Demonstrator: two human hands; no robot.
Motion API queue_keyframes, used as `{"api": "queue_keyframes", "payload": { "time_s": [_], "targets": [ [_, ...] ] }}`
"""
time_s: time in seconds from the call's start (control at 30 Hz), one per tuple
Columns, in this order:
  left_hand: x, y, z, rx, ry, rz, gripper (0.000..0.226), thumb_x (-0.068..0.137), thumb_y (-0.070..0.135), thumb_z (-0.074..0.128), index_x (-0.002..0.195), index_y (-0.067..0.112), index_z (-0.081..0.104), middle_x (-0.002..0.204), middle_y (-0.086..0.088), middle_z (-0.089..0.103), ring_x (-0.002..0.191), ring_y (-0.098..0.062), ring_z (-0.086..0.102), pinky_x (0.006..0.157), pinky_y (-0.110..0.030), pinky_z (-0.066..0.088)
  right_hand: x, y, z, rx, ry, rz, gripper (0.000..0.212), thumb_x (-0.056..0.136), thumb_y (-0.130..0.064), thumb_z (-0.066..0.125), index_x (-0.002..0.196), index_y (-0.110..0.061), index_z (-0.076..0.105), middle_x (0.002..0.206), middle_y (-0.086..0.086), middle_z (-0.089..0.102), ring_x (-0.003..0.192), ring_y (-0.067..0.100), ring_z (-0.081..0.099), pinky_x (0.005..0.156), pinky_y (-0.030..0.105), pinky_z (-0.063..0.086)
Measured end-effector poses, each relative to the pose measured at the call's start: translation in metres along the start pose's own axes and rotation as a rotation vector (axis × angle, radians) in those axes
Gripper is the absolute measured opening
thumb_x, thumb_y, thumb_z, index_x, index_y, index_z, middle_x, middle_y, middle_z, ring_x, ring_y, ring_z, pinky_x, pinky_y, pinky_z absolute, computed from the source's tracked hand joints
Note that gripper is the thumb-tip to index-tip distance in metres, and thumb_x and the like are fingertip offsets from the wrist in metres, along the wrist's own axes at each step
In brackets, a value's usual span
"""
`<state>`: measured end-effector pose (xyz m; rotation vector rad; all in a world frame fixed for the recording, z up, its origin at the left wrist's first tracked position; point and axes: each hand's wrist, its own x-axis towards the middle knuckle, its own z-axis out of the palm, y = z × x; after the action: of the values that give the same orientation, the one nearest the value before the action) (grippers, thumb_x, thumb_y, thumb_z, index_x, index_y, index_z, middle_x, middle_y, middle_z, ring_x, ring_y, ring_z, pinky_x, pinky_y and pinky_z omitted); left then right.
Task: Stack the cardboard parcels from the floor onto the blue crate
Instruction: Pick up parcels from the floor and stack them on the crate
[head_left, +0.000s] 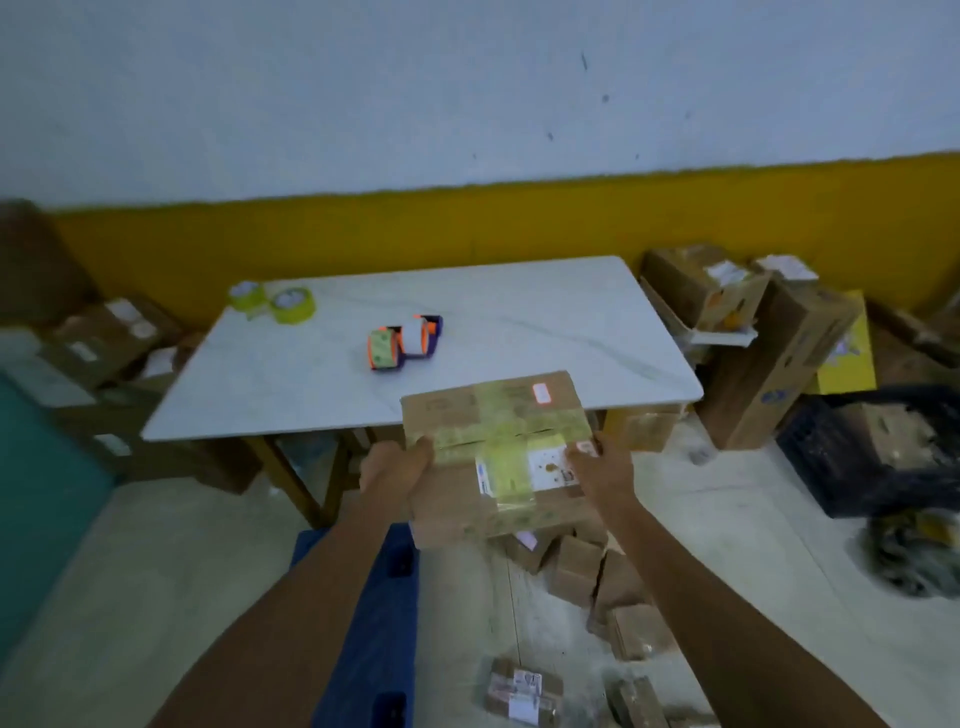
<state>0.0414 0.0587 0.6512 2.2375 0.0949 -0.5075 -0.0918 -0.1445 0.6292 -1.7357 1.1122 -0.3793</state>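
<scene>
left hand (396, 464), right hand (602, 465), gripping yellow-taped, labelled cardboard parcel (498, 457)

Blue crate (363, 623) mostly hidden under left forearm. Beside it, parcel (493, 457) hides both hands' fingers underneath — label too blurred to read, pic smeared overall.
</scene>
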Motion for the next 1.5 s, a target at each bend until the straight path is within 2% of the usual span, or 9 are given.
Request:
{"api": "queue_keyframes", "payload": {
  "time_s": [0.1, 0.23, 0.4, 0.67, 0.8, 1.0, 1.07, 1.33, 1.5],
  "targets": [
    [-0.022, 0.019, -0.044, -0.024, 0.134, 0.071, 0.045, 0.090, 0.050, 0.051, 0.096, 0.006, 0.061, 0.094, -0.010, 0.063, 0.075, -0.022, 0.058, 0.062, -0.029, 0.046, -0.021, -0.048, -0.009, 0.055, -0.014, -0.132, 0.010, 0.086, -0.011, 0.065, 0.094, -0.014, 0.059, 0.087, 0.007, 0.064, 0.083, 0.026, 0.066, 0.075, 0.044, 0.060],
    [-0.034, 0.021, -0.084, -0.080, 0.206, 0.020, 0.052, 0.092, 0.052, 0.047, 0.108, 0.003, 0.054, 0.100, -0.011, 0.056, 0.082, -0.024, 0.051, 0.067, -0.030, 0.040, -0.040, -0.084, 0.003, 0.036, -0.087, -0.187, 0.032, 0.090, -0.023, 0.064, 0.120, -0.015, 0.058, 0.110, 0.010, 0.062, 0.090, 0.022, 0.064, 0.068, 0.033, 0.058],
    [-0.040, -0.006, -0.151, -0.124, 0.316, 0.040, 0.045, 0.090, 0.043, 0.055, 0.108, 0.002, 0.058, 0.106, -0.016, 0.062, 0.084, -0.023, 0.052, 0.069, -0.029, 0.041, -0.089, -0.122, 0.040, 0.061, -0.186, -0.232, 0.020, 0.093, -0.023, 0.060, 0.111, -0.023, 0.051, 0.098, -0.001, 0.060, 0.079, 0.011, 0.060, 0.060, 0.022, 0.049],
    [0.001, -0.104, -0.232, -0.159, 0.274, 0.009, 0.044, 0.090, 0.036, 0.059, 0.118, 0.002, 0.063, 0.118, -0.017, 0.063, 0.105, -0.034, 0.059, 0.081, -0.034, 0.046, -0.164, -0.118, 0.146, 0.070, -0.274, -0.041, 0.030, 0.087, -0.028, 0.060, 0.114, -0.018, 0.051, 0.107, 0.003, 0.061, 0.083, 0.013, 0.056, 0.069, 0.030, 0.049],
    [0.033, -0.148, -0.279, -0.137, 0.197, 0.032, 0.038, 0.089, 0.031, 0.059, 0.112, 0.001, 0.065, 0.113, -0.017, 0.065, 0.098, -0.032, 0.063, 0.074, -0.035, 0.050, -0.209, -0.119, 0.207, 0.101, -0.196, 0.043, 0.023, 0.090, -0.027, 0.057, 0.110, -0.017, 0.049, 0.102, 0.003, 0.058, 0.075, 0.011, 0.053, 0.056, 0.025, 0.043],
    [0.072, -0.212, -0.331, -0.050, 0.121, 0.066, 0.030, 0.089, 0.029, 0.059, 0.089, 0.001, 0.069, 0.096, -0.018, 0.069, 0.088, -0.034, 0.066, 0.071, -0.038, 0.054, -0.251, -0.099, 0.284, 0.025, -0.089, 0.076, 0.031, 0.091, -0.042, 0.058, 0.106, -0.016, 0.053, 0.100, 0.003, 0.064, 0.086, 0.016, 0.060, 0.079, 0.035, 0.052],
    [0.083, -0.230, -0.335, -0.022, 0.108, 0.085, 0.024, 0.088, 0.025, 0.059, 0.079, 0.004, 0.066, 0.093, -0.019, 0.069, 0.087, -0.035, 0.066, 0.068, -0.036, 0.051, -0.258, -0.086, 0.305, 0.046, -0.081, 0.103, 0.031, 0.089, -0.044, 0.060, 0.103, -0.018, 0.052, 0.101, 0.004, 0.065, 0.091, 0.021, 0.064, 0.086, 0.044, 0.055],
    [0.120, -0.331, -0.294, 0.001, 0.129, -0.062, 0.024, 0.090, 0.021, 0.057, 0.100, 0.006, 0.072, 0.105, -0.013, 0.071, 0.095, -0.028, 0.066, 0.065, -0.025, 0.041, -0.250, -0.009, 0.384, -0.082, -0.116, 0.191, 0.026, 0.091, -0.041, 0.058, 0.094, -0.017, 0.068, 0.095, 0.007, 0.071, 0.093, 0.027, 0.066, 0.085, 0.042, 0.055],
    [0.159, -0.417, -0.237, 0.039, 0.129, -0.181, 0.022, 0.091, 0.023, 0.056, 0.095, 0.008, 0.072, 0.094, -0.012, 0.069, 0.080, -0.021, 0.060, 0.064, -0.026, 0.041, -0.233, 0.073, 0.436, -0.162, -0.138, 0.259, 0.030, 0.093, -0.038, 0.057, 0.106, -0.015, 0.069, 0.089, 0.001, 0.064, 0.081, 0.017, 0.056, 0.069, 0.024, 0.042]
  ]
}}
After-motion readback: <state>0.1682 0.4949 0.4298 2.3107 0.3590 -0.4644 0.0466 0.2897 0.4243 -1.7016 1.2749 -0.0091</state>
